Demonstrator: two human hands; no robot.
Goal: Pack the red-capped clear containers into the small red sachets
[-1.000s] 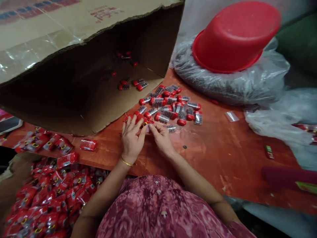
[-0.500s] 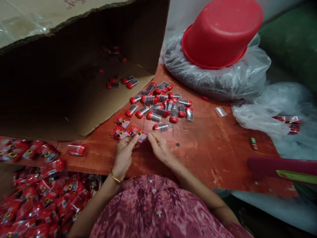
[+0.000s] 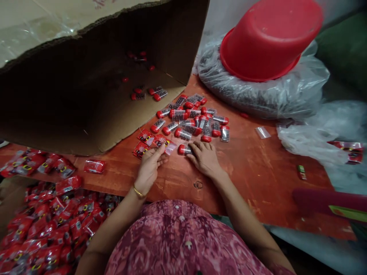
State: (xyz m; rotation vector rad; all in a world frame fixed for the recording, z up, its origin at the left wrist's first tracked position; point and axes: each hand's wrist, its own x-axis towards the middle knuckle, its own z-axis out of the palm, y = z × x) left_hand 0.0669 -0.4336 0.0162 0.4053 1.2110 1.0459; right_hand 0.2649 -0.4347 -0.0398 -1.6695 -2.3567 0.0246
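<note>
**Left hand [image 3: 149, 168] pinches a red printed packet [image 3: 162, 142]; right hand [image 3: 207, 158] covers one end of a red-capped tube [image 3: 182, 149]**

A reddish-brown table [image 3: 243, 175] spreads across the view. On its left side a large cardboard box [image 3: 123, 124] lies with its open mouth toward the person, several capped tubes inside. Below the table's left edge is a heap of filled red packs [image 3: 57, 225]. Beyond the right hand sits a bulging clear plastic bag [image 3: 243, 98], with an upturned red tub [image 3: 272, 42] tilted on top.

The left hand has its thumb and fingers closed on the packet, near the box mouth; two similar packets [image 3: 145, 136] lie just beside it. The right hand's fingers are bent over the clear end of the tube, which lies on the table between the hands; whether they grip it, I cannot tell. More tubes [image 3: 193, 113] cluster just beyond. Farther right are a clear sleeve [image 3: 263, 132] and a small green-and-red item [image 3: 301, 172].
</note>
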